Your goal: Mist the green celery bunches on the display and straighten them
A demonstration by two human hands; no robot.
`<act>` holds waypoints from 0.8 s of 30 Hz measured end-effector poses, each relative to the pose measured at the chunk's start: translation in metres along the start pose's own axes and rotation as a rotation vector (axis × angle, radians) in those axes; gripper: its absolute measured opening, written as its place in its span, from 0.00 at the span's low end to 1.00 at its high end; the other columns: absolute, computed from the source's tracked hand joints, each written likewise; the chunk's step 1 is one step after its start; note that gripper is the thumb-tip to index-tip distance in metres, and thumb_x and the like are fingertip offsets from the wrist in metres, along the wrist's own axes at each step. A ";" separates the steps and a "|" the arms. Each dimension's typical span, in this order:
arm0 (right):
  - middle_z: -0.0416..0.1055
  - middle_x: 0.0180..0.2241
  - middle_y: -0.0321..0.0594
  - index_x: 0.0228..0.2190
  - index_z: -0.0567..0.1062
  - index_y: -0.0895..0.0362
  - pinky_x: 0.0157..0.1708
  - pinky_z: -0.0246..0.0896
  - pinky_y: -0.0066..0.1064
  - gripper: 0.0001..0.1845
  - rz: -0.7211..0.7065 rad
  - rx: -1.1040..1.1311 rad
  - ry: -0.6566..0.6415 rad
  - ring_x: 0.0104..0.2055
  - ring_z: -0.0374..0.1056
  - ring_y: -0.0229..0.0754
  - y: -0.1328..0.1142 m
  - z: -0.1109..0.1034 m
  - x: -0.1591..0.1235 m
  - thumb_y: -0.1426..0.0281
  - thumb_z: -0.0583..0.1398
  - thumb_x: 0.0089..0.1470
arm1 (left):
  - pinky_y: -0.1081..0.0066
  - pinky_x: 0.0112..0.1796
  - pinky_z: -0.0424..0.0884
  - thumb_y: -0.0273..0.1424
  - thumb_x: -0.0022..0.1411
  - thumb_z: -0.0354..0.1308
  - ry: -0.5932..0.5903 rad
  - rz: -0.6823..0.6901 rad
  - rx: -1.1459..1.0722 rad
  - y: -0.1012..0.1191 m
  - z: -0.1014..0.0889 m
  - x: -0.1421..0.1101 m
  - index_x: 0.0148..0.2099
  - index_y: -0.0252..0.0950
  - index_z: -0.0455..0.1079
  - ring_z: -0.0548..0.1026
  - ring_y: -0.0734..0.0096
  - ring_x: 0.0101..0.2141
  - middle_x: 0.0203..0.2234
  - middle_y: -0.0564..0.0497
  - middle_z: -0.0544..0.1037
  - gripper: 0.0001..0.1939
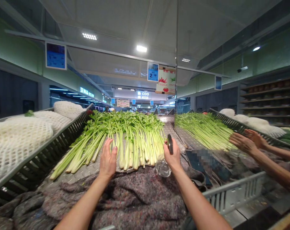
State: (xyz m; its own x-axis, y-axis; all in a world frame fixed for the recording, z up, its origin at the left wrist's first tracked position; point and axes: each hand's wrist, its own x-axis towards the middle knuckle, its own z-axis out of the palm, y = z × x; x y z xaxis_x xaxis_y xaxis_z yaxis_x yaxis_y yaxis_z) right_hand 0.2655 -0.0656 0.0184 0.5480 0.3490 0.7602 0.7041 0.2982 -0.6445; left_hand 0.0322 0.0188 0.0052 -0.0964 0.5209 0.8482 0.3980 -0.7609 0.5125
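Observation:
A broad row of celery (132, 143) lies on a grey textured surface, leafy tops toward the back and pale stalk ends toward me. Over the left part of the row, my left hand (108, 159) is open, fingers stretched upward, holding nothing; whether it touches the stalks I cannot tell. At the right end of the celery, my right hand (172, 155) is closed around a spray bottle (163, 166) with a clear round body and a black top. Part of the bottle hides behind my fingers.
A crumpled grey blanket (135, 198) covers the front. Dark crate walls (39, 159) border the left, with produce in white foam nets (20, 131) beyond. A mirror panel (207, 105) on the right reflects celery and hands. A light grey crate (238, 191) stands at lower right.

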 end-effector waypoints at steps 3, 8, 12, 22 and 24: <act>0.69 0.30 0.39 0.33 0.67 0.57 0.33 0.56 0.32 0.15 0.012 0.039 0.064 0.31 0.65 0.42 0.007 0.001 0.000 0.65 0.52 0.41 | 0.58 0.55 0.49 0.40 0.58 0.39 0.001 -0.006 0.011 0.001 0.000 0.000 0.52 0.36 0.55 0.54 0.62 0.55 0.54 0.43 0.57 0.22; 0.69 0.28 0.38 0.32 0.67 0.57 0.32 0.56 0.30 0.12 0.042 0.091 0.032 0.30 0.65 0.41 0.001 -0.001 0.000 0.66 0.52 0.42 | 0.57 0.54 0.50 0.41 0.57 0.37 0.001 0.006 0.052 0.000 0.000 0.002 0.50 0.34 0.56 0.54 0.60 0.55 0.53 0.42 0.58 0.23; 0.67 0.24 0.35 0.29 0.66 0.56 0.29 0.56 0.28 0.08 0.018 0.098 -0.001 0.26 0.63 0.39 -0.008 -0.001 -0.002 0.67 0.52 0.43 | 0.57 0.54 0.50 0.42 0.57 0.38 0.027 0.032 0.051 -0.002 0.000 0.004 0.50 0.36 0.56 0.55 0.59 0.54 0.52 0.43 0.59 0.23; 0.68 0.29 0.38 0.34 0.67 0.58 0.31 0.56 0.29 0.15 -0.008 0.116 0.027 0.28 0.64 0.39 -0.005 0.004 -0.009 0.64 0.54 0.43 | 0.57 0.54 0.50 0.42 0.57 0.36 0.019 -0.009 0.076 0.000 -0.001 0.001 0.50 0.33 0.56 0.55 0.61 0.55 0.53 0.40 0.58 0.24; 0.69 0.29 0.39 0.34 0.67 0.58 0.32 0.56 0.30 0.16 -0.006 0.119 0.033 0.29 0.64 0.40 -0.003 0.004 -0.008 0.64 0.54 0.42 | 0.58 0.54 0.50 0.42 0.58 0.36 0.017 -0.007 0.079 -0.001 -0.001 0.002 0.50 0.31 0.56 0.54 0.61 0.55 0.53 0.39 0.57 0.25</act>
State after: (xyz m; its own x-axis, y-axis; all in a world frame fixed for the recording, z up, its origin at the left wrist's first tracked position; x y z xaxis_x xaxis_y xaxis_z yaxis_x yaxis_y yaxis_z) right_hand 0.2566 -0.0657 0.0140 0.5602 0.3181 0.7648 0.6497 0.4040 -0.6440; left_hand 0.0305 0.0195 0.0064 -0.1144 0.5189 0.8471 0.4683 -0.7239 0.5067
